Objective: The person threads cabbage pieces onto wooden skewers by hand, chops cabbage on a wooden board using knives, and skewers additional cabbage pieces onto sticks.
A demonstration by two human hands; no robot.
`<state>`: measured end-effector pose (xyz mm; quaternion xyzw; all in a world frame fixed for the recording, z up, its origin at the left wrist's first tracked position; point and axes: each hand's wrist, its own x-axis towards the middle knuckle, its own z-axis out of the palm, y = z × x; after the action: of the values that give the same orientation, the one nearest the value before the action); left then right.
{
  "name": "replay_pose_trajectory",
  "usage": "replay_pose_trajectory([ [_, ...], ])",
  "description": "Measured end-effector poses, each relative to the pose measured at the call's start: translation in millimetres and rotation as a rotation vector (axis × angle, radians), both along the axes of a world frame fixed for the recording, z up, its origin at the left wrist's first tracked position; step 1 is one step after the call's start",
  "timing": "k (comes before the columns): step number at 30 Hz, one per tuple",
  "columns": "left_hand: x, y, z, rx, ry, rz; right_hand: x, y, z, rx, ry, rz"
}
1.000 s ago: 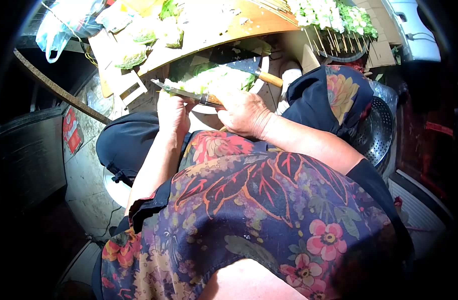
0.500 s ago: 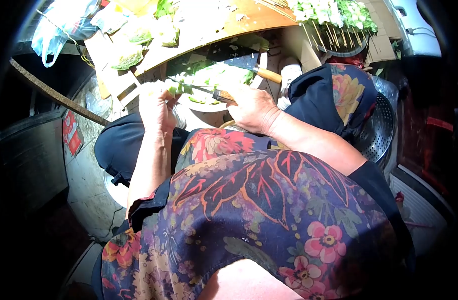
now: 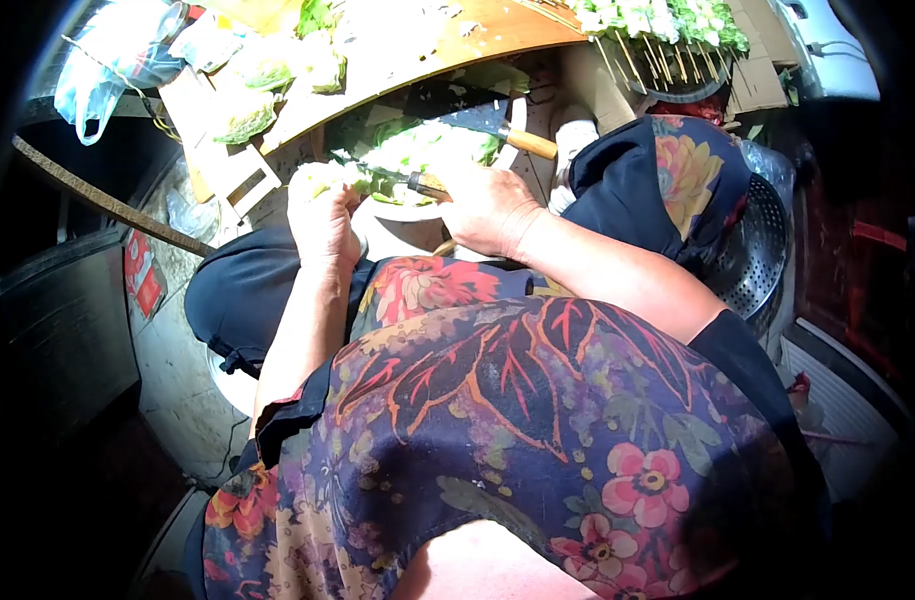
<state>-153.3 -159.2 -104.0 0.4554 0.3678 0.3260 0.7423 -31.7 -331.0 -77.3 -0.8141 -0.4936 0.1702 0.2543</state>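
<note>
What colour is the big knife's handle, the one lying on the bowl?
Light yellow-brown handle, clear in the head view.

And there's the bench (image 3: 492, 38), smooth orange-brown at its curved edge, with wooden handles on both knives (image 3: 462, 116)! Over on the right, glossy perforated metal on the strainer (image 3: 749, 250); at far left, thin, shiny plastic on the bag (image 3: 92, 92), and floral cloth across the apron (image 3: 497, 400).

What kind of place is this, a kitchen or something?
Probably a kitchen or food-prep corner: there's a metal strainer, leafy greens on sticks, and a knife in the right hand.
</note>
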Motion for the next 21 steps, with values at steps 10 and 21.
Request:
replay_pose_trajectory([
  [10, -13.1, 42.4, 10.6, -0.045, -0.062, 0.206, 5.5, -11.5, 7.9, -0.072, 0.113, -0.07],
  [21, -10.5, 36.6, 16.2, -0.179, -0.004, 0.111, 2.4, -7.1, 6.1, 0.072, 0.058, 0.03],
])
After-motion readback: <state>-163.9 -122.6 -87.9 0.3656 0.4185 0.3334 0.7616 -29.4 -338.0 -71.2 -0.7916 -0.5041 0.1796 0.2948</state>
